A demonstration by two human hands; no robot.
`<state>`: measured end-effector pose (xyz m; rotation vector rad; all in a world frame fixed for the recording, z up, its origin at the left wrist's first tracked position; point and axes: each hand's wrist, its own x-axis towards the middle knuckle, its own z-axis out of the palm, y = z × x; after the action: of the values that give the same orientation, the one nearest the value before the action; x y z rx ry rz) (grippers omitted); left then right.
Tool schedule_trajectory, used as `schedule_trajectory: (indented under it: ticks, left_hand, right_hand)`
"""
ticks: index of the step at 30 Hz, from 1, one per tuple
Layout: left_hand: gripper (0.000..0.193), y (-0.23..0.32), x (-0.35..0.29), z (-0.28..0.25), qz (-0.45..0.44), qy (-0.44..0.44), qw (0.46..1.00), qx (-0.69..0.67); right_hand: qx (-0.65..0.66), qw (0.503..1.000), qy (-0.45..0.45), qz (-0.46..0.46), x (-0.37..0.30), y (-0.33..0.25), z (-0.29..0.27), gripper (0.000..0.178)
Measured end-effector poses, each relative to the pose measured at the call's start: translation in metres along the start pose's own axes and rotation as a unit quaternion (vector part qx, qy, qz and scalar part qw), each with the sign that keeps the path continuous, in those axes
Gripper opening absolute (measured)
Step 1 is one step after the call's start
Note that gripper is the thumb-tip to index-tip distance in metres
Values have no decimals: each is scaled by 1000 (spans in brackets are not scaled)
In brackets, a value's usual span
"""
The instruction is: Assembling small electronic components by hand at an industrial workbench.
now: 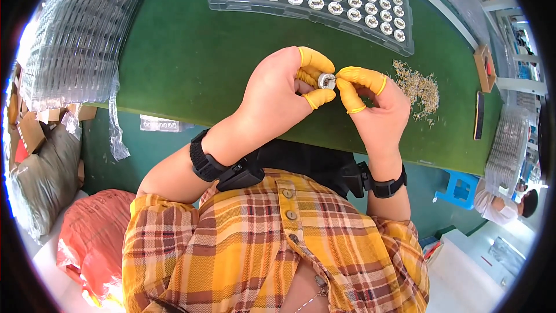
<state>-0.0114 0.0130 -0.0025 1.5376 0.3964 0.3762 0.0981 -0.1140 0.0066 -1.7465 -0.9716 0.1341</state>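
Observation:
My left hand (273, 84), with yellow finger cots on its fingertips, grips a small round white part (326, 81) that has a metallic centre. It is held just above the green table mat (191, 64). My right hand (379, 101) also wears yellow finger cots. Its thumb and forefinger are pinched together at the right side of the white part; whatever is between them is too small to make out. To the right of that hand lies a loose pile of tiny golden pin-like pieces (420, 91).
A clear plastic tray (260, 7) with rows of similar white parts sits at the far side. Stacked clear trays (81, 35) rise at the left. A wooden box (485, 68) and a dark narrow bar (478, 116) lie at the right. Beyond the table are a blue stool (457, 191) and another person (498, 204).

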Motion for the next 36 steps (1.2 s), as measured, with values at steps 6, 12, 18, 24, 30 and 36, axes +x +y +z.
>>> schedule_trajectory:
  ticks: [6, 12, 18, 24, 30, 36]
  left_hand:
    - [37, -5, -2, 2, 69, 3, 995, 74]
    - [44, 2, -4, 1, 151, -15, 970, 189]
    - [46, -3, -13, -16, 55, -89, 982, 154]
    - [30, 5, -8, -20, -51, -20, 993, -107]
    - [32, 6, 2, -13, -63, -19, 995, -74]
    - [32, 8, 4, -9, -57, -21, 997, -50]
  right_hand:
    - [-100, 989, -47, -96, 3, -3, -6, 22]
    - [-59, 995, -66, -49, 1, -3, -10, 19]
    - [0, 985, -157, 72, 5, 9, -30, 15]
    - [-249, 957, -136, -55, 27, 17, -34, 13]
    - [-323, 932, -154, -62, 22, 8, -20, 13]
    - [-91, 985, -116, 90, 19, 11, -20, 14]
